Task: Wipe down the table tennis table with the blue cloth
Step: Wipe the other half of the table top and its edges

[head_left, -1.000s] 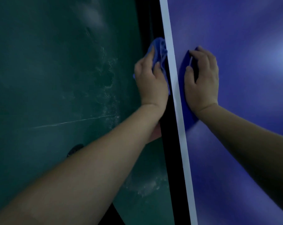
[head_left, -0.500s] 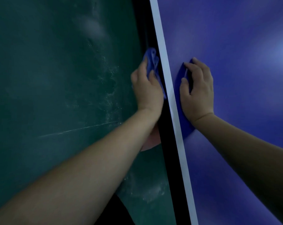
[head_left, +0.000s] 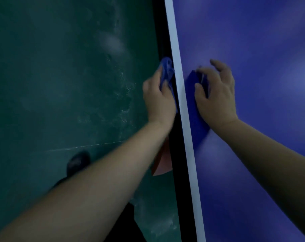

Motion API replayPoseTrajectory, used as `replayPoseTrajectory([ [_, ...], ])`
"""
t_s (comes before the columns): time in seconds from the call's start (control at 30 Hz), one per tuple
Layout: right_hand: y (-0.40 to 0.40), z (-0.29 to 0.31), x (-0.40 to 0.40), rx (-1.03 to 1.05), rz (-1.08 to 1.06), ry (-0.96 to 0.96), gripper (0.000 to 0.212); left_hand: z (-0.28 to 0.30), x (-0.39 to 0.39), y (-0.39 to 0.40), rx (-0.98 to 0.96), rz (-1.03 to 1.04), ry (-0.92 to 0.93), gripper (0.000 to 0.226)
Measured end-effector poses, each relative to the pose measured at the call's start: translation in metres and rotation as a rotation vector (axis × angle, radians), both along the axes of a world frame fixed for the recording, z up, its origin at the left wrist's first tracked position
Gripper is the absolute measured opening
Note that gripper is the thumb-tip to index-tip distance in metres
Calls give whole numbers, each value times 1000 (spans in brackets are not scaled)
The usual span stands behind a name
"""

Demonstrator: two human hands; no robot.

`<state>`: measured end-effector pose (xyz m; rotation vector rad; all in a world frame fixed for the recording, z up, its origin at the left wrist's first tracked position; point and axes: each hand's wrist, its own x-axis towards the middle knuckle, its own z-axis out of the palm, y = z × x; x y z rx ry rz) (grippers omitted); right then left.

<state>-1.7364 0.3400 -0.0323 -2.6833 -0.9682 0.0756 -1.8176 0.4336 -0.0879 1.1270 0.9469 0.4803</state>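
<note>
Blue cloth (head_left: pixel 166 72) sits bunched in your left hand (head_left: pixel 158 100), pressed against the dark side edge (head_left: pixel 167 49) of the table tennis table (head_left: pixel 253 49), just below the white border line (head_left: pixel 179 95). Your left fingers curl round the cloth from the floor side, and a crumpled fold of it sticks up past your fingertips; the lower part of the cloth runs down between your palm and the table's edge. Your right hand (head_left: pixel 216 95) lies on the blue playing surface just beside the white line, palm down, with the fingers slightly bent and spread apart, holding nothing; the two outer fingers look lifted a little off the surface, though motion blur makes that hard to be sure of. A dark shadow (head_left: pixel 195 123) of that hand falls on the tabletop between it and the white line. Both your forearms reach in from the bottom of the view, the left one crossing over the green floor (head_left: pixel 61 75), which carries pale scuff marks and one thin light line. A dark shoe (head_left: pixel 78 162) shows on the floor beside your left forearm, and a reddish-orange shape (head_left: pixel 163 163) peeks out beneath your left wrist next to the table's edge; what it is cannot be told.
</note>
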Motion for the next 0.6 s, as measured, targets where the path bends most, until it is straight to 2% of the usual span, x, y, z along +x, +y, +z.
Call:
replayPoseTrajectory([
  [0.13,55,-3,50,-16,-37,12,40,0,-33,-40,30,0,-42,43],
  [0.33,125,-7,109,-33,-94,-30,41,-11,75,79,58,1,-44,45],
  [0.43,151,-9,124,8,-88,-20,40,-14,56,56,130,-18,-84,47],
  [0.5,159,-11,127,27,-94,-21,40,-8,33,35,87,-60,-102,48],
  [0.6,161,-12,129,29,-130,-20,41,-7,61,65,75,-61,-53,46],
])
